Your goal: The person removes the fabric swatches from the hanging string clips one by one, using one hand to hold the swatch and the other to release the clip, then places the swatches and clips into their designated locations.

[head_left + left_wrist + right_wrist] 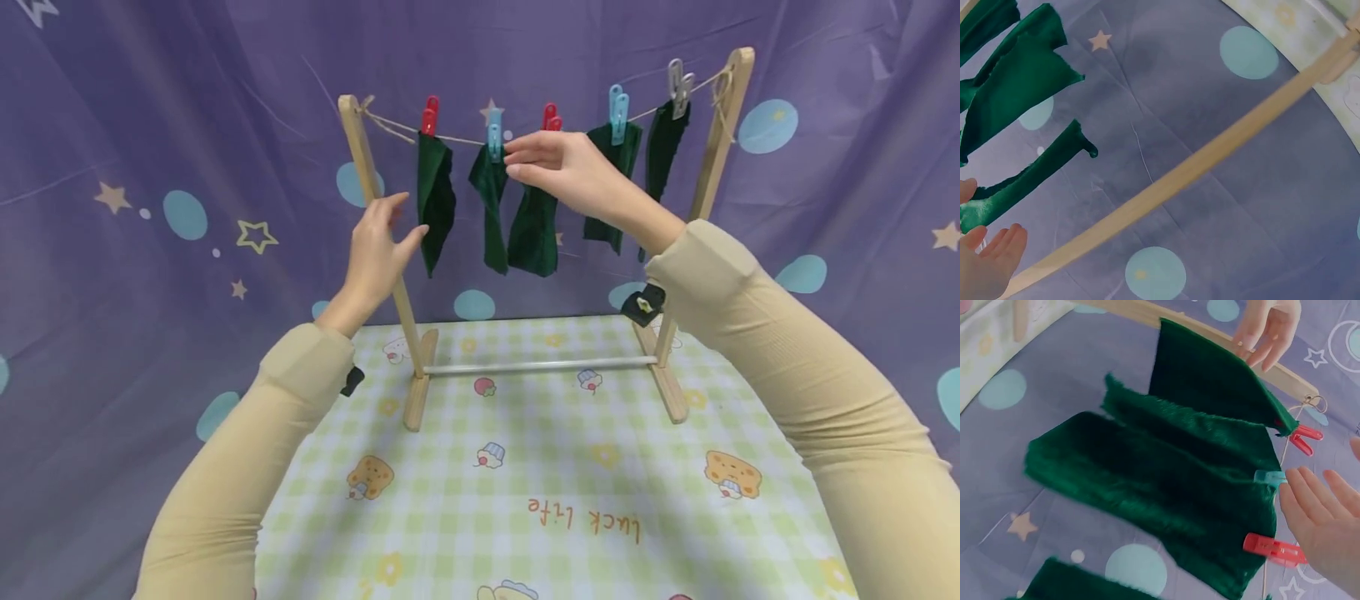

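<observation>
Several dark green cloth pieces hang from a string on clothespins. My right hand is up at the line, its fingers extended, fingertips right at the light blue clothespin on the second cloth. In the right wrist view, the straight fingers of that hand reach the end of the blue clothespin. My left hand is beside the leftmost green cloth, thumb and fingers spread apart with nothing between them. A red clothespin holds that cloth to the string.
A wooden rack carries the string between its left post and right post, with a white bar low between them. Farther right are another red clothespin, a blue one and a grey one. A checked tablecloth lies beneath.
</observation>
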A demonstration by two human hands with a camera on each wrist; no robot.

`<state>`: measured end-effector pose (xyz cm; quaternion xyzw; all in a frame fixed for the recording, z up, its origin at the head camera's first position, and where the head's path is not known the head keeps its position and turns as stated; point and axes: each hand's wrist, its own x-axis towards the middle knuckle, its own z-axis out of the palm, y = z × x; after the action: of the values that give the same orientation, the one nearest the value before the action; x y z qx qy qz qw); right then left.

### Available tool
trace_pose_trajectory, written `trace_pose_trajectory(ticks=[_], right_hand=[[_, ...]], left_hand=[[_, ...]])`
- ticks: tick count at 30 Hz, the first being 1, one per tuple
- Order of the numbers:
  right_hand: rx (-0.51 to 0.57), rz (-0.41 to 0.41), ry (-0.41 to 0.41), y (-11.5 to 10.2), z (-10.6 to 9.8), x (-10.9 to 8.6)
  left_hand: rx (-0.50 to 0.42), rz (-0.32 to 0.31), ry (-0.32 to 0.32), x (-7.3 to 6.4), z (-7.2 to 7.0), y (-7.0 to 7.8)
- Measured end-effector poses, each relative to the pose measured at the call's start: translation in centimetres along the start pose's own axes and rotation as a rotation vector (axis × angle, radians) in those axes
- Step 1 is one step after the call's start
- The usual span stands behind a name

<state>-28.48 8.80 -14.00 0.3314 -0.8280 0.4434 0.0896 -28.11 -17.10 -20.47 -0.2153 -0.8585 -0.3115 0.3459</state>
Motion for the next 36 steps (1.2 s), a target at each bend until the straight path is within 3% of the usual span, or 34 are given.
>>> trace_pose_trajectory(ticks=[6, 17, 22, 29, 36], right_hand=[[0.03, 0.016, 0.004, -1.0, 0.7, 1.9], [0.057, 0.007, 0.028, -2.1, 2.1, 4.7], [0.099, 0.053, 0.049, -2.3, 2.5, 5.6], [0.203, 0.134, 0.073, -2.9, 3.4, 6.8], [0.286, 0.166, 0.11, -3.4, 4.4, 7.6]], left_hand=[[-0.08, -0.095, 0.0, 0.9, 0.5, 0.1], [-0.143, -0.168, 0.076, 1.8, 1.4, -0.2], [-0.136, -0.221, 0.084, 1.9, 1.5, -0.5], [-0.11, -0.249, 0.139, 1.8, 1.3, -0.8], [-0.179, -0.32, 0.181, 1.5, 0.6, -0.5]])
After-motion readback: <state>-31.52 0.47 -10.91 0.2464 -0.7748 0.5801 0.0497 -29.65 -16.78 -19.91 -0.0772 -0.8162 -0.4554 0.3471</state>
